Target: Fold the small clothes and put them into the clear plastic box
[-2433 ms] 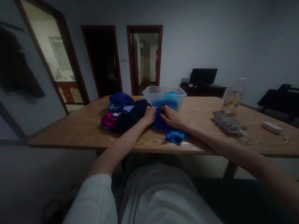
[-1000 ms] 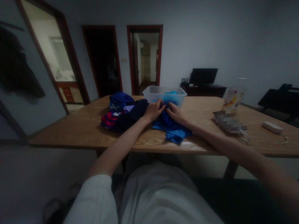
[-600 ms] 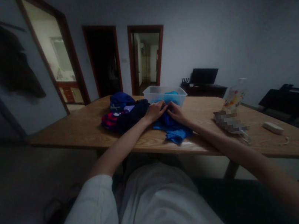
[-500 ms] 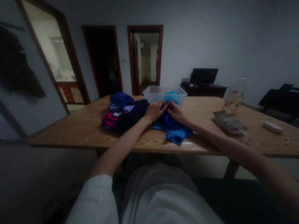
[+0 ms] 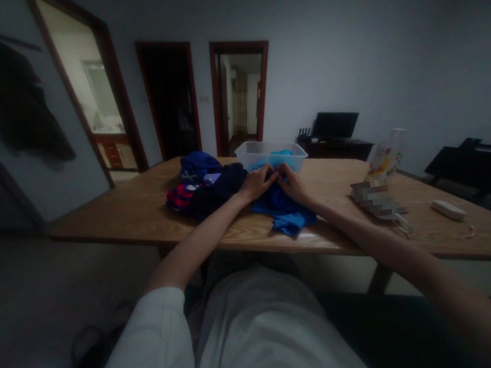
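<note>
A blue garment (image 5: 292, 221) lies bunched on the wooden table in front of me, its lighter blue edge close to the table's front. My left hand (image 5: 258, 182) and my right hand (image 5: 292, 184) meet over its far part, fingers bent and pinching the cloth. Just beyond them stands a clear plastic box (image 5: 246, 156) with bright blue cloth (image 5: 279, 157) inside. Left of my hands is a clothes pile: a dark navy piece (image 5: 217, 195), a red-and-purple striped piece (image 5: 178, 198) and a blue piece (image 5: 199, 165). The cloth between my fingertips is partly hidden.
The wooden table (image 5: 106, 214) spans the view. To the right are a flower-printed clear bottle or bag (image 5: 384, 157), a blurred-out flat item (image 5: 375, 201), a white oblong case (image 5: 447, 210) and a small pale cord (image 5: 467, 232). A monitor (image 5: 335, 124) stands against the back wall.
My two hands have shifted very slightly on the blue garment, the right one a little upward. The garment, the pile and the box stay where they were.
</note>
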The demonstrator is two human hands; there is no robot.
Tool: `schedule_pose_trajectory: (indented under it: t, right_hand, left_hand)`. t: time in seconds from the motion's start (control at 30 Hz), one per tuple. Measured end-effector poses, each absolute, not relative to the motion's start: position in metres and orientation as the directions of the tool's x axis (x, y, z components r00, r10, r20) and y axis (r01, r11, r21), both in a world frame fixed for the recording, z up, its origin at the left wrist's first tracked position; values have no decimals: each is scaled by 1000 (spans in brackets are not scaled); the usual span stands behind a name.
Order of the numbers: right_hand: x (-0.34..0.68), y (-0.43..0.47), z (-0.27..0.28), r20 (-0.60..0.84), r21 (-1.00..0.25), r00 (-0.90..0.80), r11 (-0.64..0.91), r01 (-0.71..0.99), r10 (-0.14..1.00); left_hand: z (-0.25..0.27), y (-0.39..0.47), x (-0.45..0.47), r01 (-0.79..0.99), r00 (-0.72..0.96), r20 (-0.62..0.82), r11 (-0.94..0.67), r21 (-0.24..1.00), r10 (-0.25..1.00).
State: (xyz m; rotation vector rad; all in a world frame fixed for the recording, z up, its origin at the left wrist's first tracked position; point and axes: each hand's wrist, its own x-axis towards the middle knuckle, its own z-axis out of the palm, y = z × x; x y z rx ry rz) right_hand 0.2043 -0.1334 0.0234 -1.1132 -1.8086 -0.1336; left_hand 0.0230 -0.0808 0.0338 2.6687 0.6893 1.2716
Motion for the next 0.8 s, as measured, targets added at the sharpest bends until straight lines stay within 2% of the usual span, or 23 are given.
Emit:
schedule_pose_trajectory:
  t: [0.33,0.8]
  right_hand:
    - [201,-135,25,778,-360,-147,625,692,611]
    - [204,-134,27,793,-353,-106,593,724,600]
  left_hand:
    - [31,-75,27,390,484,740,-872,296,468]
    - [32,-75,25,391,492,729,-869,302,475]
